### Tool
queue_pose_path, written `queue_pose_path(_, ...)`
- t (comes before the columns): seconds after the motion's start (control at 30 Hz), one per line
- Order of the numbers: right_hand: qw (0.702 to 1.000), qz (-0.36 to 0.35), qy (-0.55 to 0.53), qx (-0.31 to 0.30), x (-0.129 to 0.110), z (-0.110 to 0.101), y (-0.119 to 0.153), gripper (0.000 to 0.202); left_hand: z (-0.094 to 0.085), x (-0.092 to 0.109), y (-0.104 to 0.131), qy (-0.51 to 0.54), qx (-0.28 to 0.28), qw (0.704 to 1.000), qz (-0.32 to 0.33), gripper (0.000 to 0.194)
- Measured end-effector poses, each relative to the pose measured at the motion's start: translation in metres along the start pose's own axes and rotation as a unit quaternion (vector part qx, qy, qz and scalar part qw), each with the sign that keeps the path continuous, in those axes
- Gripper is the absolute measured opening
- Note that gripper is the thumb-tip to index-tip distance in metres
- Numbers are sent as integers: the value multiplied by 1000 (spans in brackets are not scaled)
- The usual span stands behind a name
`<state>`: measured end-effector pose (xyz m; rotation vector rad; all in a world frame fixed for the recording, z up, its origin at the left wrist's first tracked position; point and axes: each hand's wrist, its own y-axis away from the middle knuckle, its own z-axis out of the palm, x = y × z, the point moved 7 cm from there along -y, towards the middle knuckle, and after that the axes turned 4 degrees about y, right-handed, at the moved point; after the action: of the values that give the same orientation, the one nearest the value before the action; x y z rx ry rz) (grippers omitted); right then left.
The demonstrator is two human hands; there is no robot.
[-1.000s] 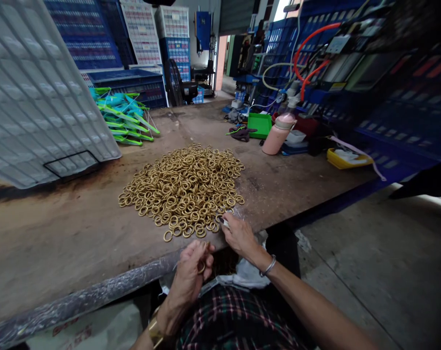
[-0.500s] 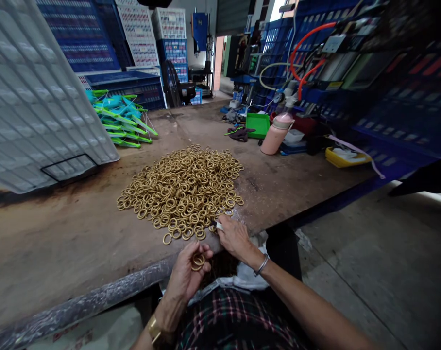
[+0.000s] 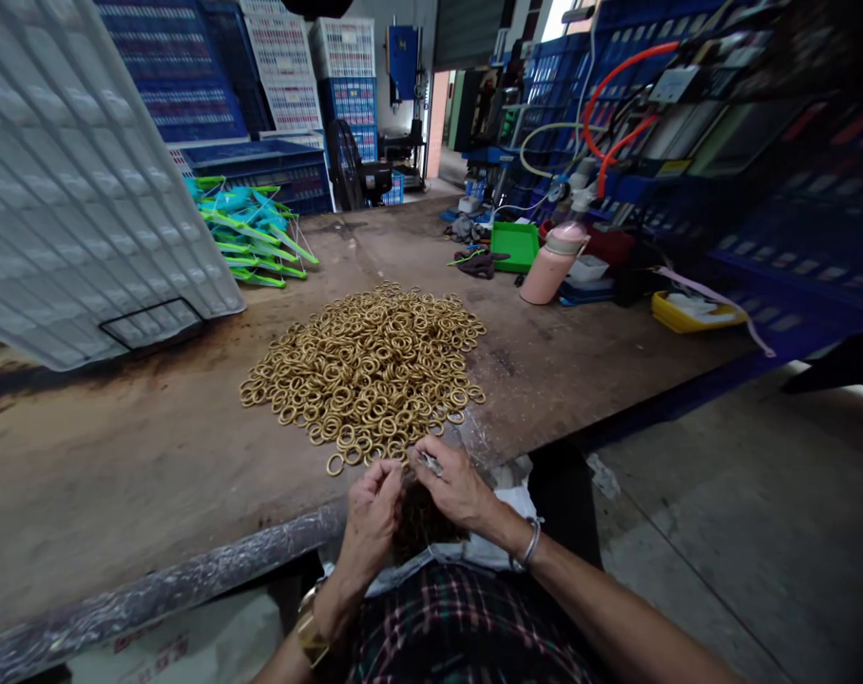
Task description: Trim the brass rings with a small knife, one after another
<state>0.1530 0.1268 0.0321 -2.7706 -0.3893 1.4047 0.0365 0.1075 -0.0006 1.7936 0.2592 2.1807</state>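
Note:
A broad heap of gold-coloured rings [image 3: 374,366] lies on the brown worktable [image 3: 189,465]. Just off its near edge, my left hand [image 3: 373,508] is closed, thumb and fingertips pinched, knuckles upward. The rings that showed in it earlier are now hidden by the fingers. My right hand [image 3: 454,483] is closed on a small whitish tool [image 3: 430,464], mostly covered by the fingers, so its kind is unclear. The fingertips of both hands nearly meet at the table's front edge. Below them, an open white bag [image 3: 410,562] on my lap holds dark, brownish contents.
A large white crate [image 3: 110,209] stands at the left, beside a bright green and turquoise pile [image 3: 260,233]. Toward the back right are a green tray [image 3: 515,247], a pink bottle [image 3: 551,268] and a yellow tray [image 3: 695,312]. Stacked crates [image 3: 281,71] fill the background.
My left hand has turned over and risen toward the right hand, hiding the rings in its fingers. My right hand is slightly lower, beside the left. The view has shifted a little left.

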Motion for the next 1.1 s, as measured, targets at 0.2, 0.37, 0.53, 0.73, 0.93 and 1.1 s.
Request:
queue_pose_path(0.2,983,115,-135,-57,10,14,2,31,-4,10,2,-65,23,990,119,23)
queue_pose_path(0.37,979,129,-150,-48,14,15,2,29,-2,9,3,-70,7,993,90,25)
queue_pose_path(0.53,986,114,-124,-18,9,9,-1,14,2,-4,5,-11,-23,1000,-13,34)
queue_pose_path(0.73,984,112,-133,-21,8,9,-1,13,4,-5,5,5,-38,999,-6,34)
queue_pose_path(0.93,974,129,-181,-31,9,10,-1,15,6,-10,6,61,-54,996,-28,33)
queue_pose_path(1.1,976,125,-177,-35,7,10,-1,15,7,-11,7,109,-57,991,-46,32)
